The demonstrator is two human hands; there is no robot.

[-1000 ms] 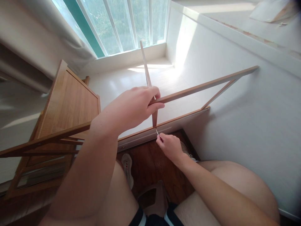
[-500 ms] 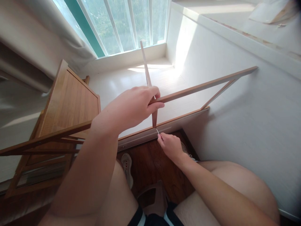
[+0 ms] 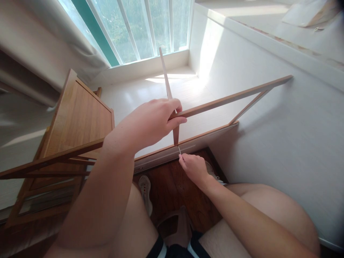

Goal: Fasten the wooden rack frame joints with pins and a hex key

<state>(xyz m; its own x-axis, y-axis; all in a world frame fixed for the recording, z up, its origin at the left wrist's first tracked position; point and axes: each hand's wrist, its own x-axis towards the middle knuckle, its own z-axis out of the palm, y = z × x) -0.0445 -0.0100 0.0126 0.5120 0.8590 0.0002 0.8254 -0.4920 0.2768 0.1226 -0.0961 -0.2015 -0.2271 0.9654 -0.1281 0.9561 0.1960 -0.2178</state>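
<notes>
My left hand is closed round the top rail of a thin wooden frame, right where an upright divider board meets the rail. Lower down, my right hand pinches a thin metal tool, a small key or driver. Its tip touches the lower wooden rail at the foot of the divider. The frame stands upright in front of my knees, its right end near the white wall.
A wooden cabinet piece lies tilted at the left, beside a curtain. A white platform runs to the window behind the frame. A white wall closes the right side. My shoes rest on the dark wood floor.
Almost nothing has moved. My right hand has shifted slightly at the lower rail while still pinching the tool. My left hand keeps its grip on the top rail.
</notes>
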